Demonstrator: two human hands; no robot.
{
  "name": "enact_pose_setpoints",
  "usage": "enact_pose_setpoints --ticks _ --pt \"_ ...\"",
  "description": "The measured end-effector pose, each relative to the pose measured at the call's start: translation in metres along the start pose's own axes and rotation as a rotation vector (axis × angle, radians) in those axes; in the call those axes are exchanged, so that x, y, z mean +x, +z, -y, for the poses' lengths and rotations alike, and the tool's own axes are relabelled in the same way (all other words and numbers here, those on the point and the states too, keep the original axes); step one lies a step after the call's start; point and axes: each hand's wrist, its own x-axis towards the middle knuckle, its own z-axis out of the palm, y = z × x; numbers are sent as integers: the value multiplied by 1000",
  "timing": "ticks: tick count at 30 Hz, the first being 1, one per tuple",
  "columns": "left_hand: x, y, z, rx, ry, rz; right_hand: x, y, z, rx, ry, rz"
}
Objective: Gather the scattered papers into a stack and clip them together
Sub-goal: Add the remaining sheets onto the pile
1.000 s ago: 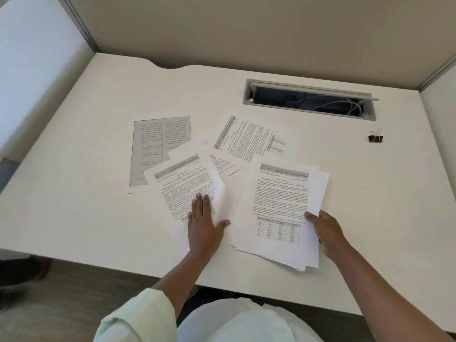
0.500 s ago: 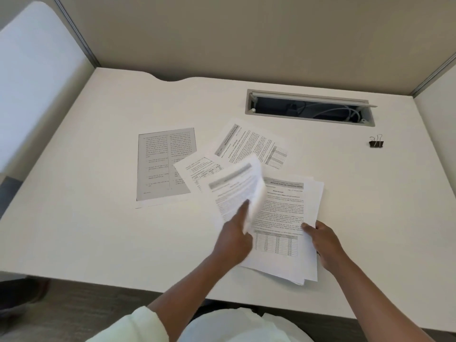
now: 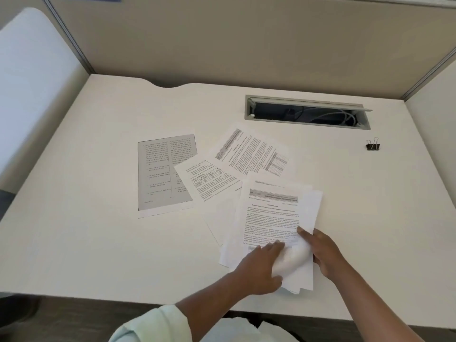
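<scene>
**Head view.** A white bench (image 3: 98, 243) is enclosed by beige partition panels (image 3: 246, 45). A partly gathered stack of papers (image 3: 308, 208) lies near the front edge, right of centre.

- **Right hand** (image 3: 323, 253): grasps the stack at its right edge, with the thumb pressed on the printed face. The other fingers are hidden beside the edge.
- **Left hand** (image 3: 259, 267): holds the lower end of the top sheet (image 3: 271, 218). That end bulges up in a curl between the fingers above and the thumb below, while the upper part of the sheet lies flat on the stack.
- **Loose sheets:** three lie to the left of and behind the stack.
  - A grey-shaded sheet (image 3: 166, 174) is farthest left.
  - A sheet with a small table (image 3: 209, 186) overlaps the grey sheet's right edge and runs under the stack.
  - A tilted sheet (image 3: 251, 154) lies farther back, its near corner meeting the stack.
- **Binder clip** (image 3: 373, 145): black, well apart from the papers at the far right. It sits just in front of the right end of an open cable slot (image 3: 308, 125).
- **Sleeve** (image 3: 148, 324): pale, covering the left arm up to the forearm.
</scene>
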Motion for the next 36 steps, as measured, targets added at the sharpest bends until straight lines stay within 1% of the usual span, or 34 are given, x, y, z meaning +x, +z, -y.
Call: enact_pose_setpoints --ticks 2,4,6,8,10,12,14,15,17,19,24,26,28,31,33,34,35,36 --pt "0 -1 8 28 29 26 0 4 -3 -34 -6 -48" --pt "0 -5 18 35 24 0 1 5 -6 -66 -1 -75" --pt "0 -14 35 25 -25 -99 2 4 -9 -78 1 -101" --pt "1 -28 61 25 -129 -258 1 4 -8 -73 -2 -113" --pt "1 -49 93 36 -298 -451 0 5 -7 -85 -14 -132" --pt "-2 -77 125 44 -520 -654 -1 5 -8 -87 -27 -145" --pt "-9 -107 153 25 -765 -806 -1 7 -9 -85 -40 -156" --pt "-12 -120 165 -2 -882 -847 -1 7 -10 -84 -42 -161" --pt "-18 -139 185 -71 -1068 -871 -1 10 -11 -81 -40 -168" --pt "-19 -150 197 -104 -1136 -878 0 14 -14 -84 -36 -173" --pt "-12 -162 201 -214 -1107 -863 -1 23 -18 -77 -22 -177" --pt "-11 -167 201 -315 -1087 -865 -1 25 -19 -75 -22 -179" --pt "-15 -174 204 -436 -1031 -901 0 27 -21 -78 -19 -180" --pt "-20 -180 224 -679 -919 -1009 0 27 -21 -80 -16 -177" --pt "-26 -184 233 -934 -792 -1079 0 28 -20 -80 -20 -177" --pt "-31 -187 232 -1017 -723 -1105 0 28 -20 -77 -19 -178" --pt "-36 -190 230 -1056 -650 -1137 1 29 -20 -72 -19 -180" --pt "-41 -194 225 -1040 -595 -1168 0 29 -20 -71 -19 -183"
